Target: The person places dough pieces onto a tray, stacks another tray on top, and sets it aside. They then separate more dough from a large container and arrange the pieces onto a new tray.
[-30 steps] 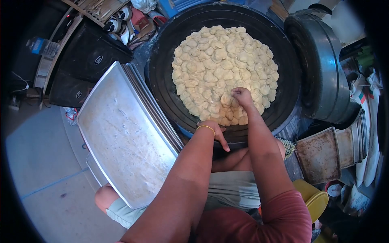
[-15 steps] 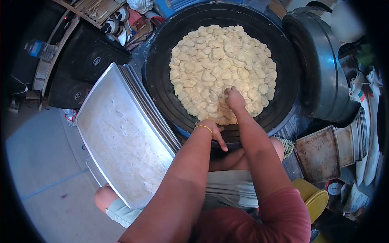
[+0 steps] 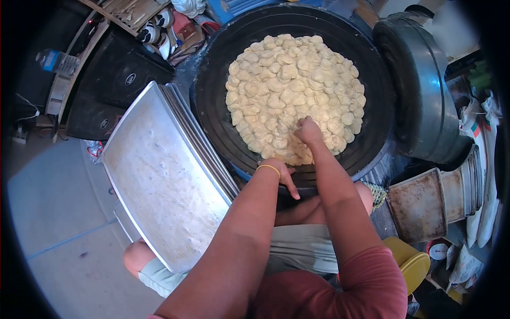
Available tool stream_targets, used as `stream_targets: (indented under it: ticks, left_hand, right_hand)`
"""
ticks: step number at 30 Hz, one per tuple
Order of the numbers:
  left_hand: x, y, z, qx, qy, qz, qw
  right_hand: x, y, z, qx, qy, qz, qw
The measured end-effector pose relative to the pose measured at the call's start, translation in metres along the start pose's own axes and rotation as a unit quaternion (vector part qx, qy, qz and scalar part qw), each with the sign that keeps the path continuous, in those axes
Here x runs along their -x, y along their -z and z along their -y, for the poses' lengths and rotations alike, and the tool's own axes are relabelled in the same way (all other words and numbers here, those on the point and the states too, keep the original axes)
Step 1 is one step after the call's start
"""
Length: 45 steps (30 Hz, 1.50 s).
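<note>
On my feed, my right hand (image 3: 308, 131) is down in the near edge of the heap of dough pieces (image 3: 293, 85). Its fingers are bunched together and curled downward, the tips buried among the pieces. I cannot tell whether they are pinching one. The heap spreads away beyond those fingertips and to both sides of them, filling the middle of the black basin (image 3: 212, 119).

My left hand (image 3: 281, 173) lies on the basin's near rim, just short of the right hand's fingers and apart from the dough. Its fingers are loosely laid out flat against the rim, gripping nothing, and the thumb points back toward me. A gold bangle (image 3: 269, 167) sits on that wrist.

Off the left hand's fingers, on the outer side, a floured metal tray (image 3: 159, 175) rests tilted on a stack of other trays, its long edge close to the basin. Out past the right hand's fingers stands a grey metal drum (image 3: 425, 90). Nearer me on that side are a rusty pan (image 3: 419, 204) and a yellow stool (image 3: 413, 260).
</note>
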State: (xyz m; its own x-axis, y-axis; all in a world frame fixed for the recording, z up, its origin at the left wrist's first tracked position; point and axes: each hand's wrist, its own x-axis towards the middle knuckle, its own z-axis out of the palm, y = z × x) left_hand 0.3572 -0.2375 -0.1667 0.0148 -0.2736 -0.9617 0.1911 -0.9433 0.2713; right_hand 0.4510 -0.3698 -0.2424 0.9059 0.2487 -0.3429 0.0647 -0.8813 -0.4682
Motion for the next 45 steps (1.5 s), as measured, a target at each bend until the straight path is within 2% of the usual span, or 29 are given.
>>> stream_targets:
  ticks: [3,5,6,8,10,12,13,14,16,17,19,22,23,25,26,27,28,30,32,33,34,35,36,37,39,41,42,44,45]
  left_hand:
    - [0.007,0.001,0.0,-0.001,0.005,0.009,1.0]
    - [0.009,0.001,-0.005,-0.011,0.006,0.009,1.0]
    - [0.01,0.001,-0.004,-0.003,-0.005,0.004,1.0]
    - [0.009,0.006,0.0,0.004,-0.017,-0.004,1.0]
    - [-0.001,0.017,0.012,0.146,-0.042,0.016,0.988]
    - [-0.003,0.041,0.021,0.139,-0.035,-0.074,0.987]
    - [-0.021,0.051,0.036,0.181,-0.006,-0.167,0.969]
    - [-0.039,0.06,0.048,0.223,0.022,-0.258,0.94]
    - [-0.012,0.076,0.033,0.24,0.133,-0.405,0.872]
    - [-0.016,0.084,0.035,0.239,0.13,-0.405,0.873]
    - [-0.026,0.097,0.04,0.262,0.164,-0.415,0.856]
    - [-0.036,0.099,0.047,0.329,0.169,-0.431,0.823]
    - [-0.047,0.097,0.05,0.329,0.167,-0.427,0.826]
    - [-0.074,0.091,0.051,0.5,0.187,-0.423,0.733]
    - [-0.07,0.084,0.042,0.499,0.184,-0.417,0.737]
    - [-0.058,0.078,0.028,0.454,0.196,-0.41,0.766]
    - [-0.052,0.071,0.018,0.408,0.209,-0.403,0.792]
    - [-0.057,0.066,0.007,0.406,0.212,-0.396,0.796]
    - [-0.029,0.065,-0.006,0.293,0.174,-0.302,0.89]
    - [-0.028,0.069,-0.001,0.291,0.177,-0.303,0.89]
    - [-0.026,0.077,0.008,0.273,0.093,-0.224,0.931]
    - [-0.024,0.088,0.015,0.252,0.008,-0.145,0.957]
    - [-0.026,0.097,0.023,0.25,0.007,-0.147,0.957]
    - [-0.031,0.11,0.031,0.24,0.027,-0.21,0.948]
    - [-0.037,0.106,0.038,0.23,0.054,-0.262,0.936]
    - [-0.039,0.096,0.036,0.249,0.05,-0.522,0.814]
    - [-0.057,0.091,0.041,0.248,0.049,-0.522,0.815]
    - [-0.108,0.084,0.057,0.438,-0.207,-0.461,0.744]
    - [-0.095,0.087,0.057,0.34,-0.176,-0.4,0.832]
  right_hand:
    - [-0.024,-0.011,-0.034,-0.09,0.008,0.065,0.994]
    - [-0.023,-0.008,-0.045,-0.262,-0.048,0.055,0.962]
    - [-0.024,-0.014,-0.049,-0.26,-0.05,0.053,0.963]
    - [-0.026,-0.034,-0.053,-0.103,0.086,-0.014,0.991]
    - [-0.004,-0.018,-0.023,-0.025,0.055,0.018,0.998]
    - [0.032,0.016,0.009,0.142,0.047,0.037,0.988]
    - [0.031,0.016,0.005,0.157,0.038,0.117,0.98]
    - [0.026,0.022,0.0,0.159,0.034,0.115,0.98]
    - [0.013,0.039,-0.015,0.084,0.018,0.371,0.924]
    - [0.01,0.042,-0.033,0.085,0.015,0.37,0.925]
    - [0.007,0.04,-0.069,-0.11,-0.054,0.138,0.983]
    - [0.015,0.034,-0.073,0.012,-0.134,0.046,0.99]
    - [0.021,0.028,-0.062,0.006,-0.163,0.06,0.985]
    - [0.012,-0.017,-0.036,0.122,-0.229,0.1,0.961]
    - [0.022,-0.008,0.006,0.179,-0.181,0.173,0.951]
    - [0.033,0.01,0.04,0.233,-0.131,0.243,0.933]
    - [0.035,0.014,0.045,0.234,-0.135,0.243,0.931]
    - [0.035,0.015,0.053,0.028,-0.1,0.239,0.965]
    - [-0.01,0.027,0.008,-0.06,-0.105,0.223,0.967]
    - [-0.02,0.045,-0.008,-0.08,-0.139,0.123,0.979]
    - [-0.022,0.056,-0.017,-0.101,-0.174,0.022,0.979]
    - [-0.024,0.042,-0.019,-0.104,-0.172,0.02,0.979]
    - [-0.029,0.013,-0.028,-0.06,-0.185,-0.057,0.979]
    - [-0.035,-0.002,-0.029,-0.012,-0.193,-0.135,0.972]
    - [-0.017,-0.017,0.006,0.019,-0.171,-0.073,0.982]
    - [-0.003,-0.027,0.027,0.073,-0.062,-0.023,0.995]
    - [0.002,-0.012,0.033,0.072,-0.064,-0.024,0.995]
    - [0.014,0.028,0.051,-0.004,0.024,0.181,0.983]
    - [-0.012,-0.025,0.005,-0.12,-0.011,-0.021,0.992]
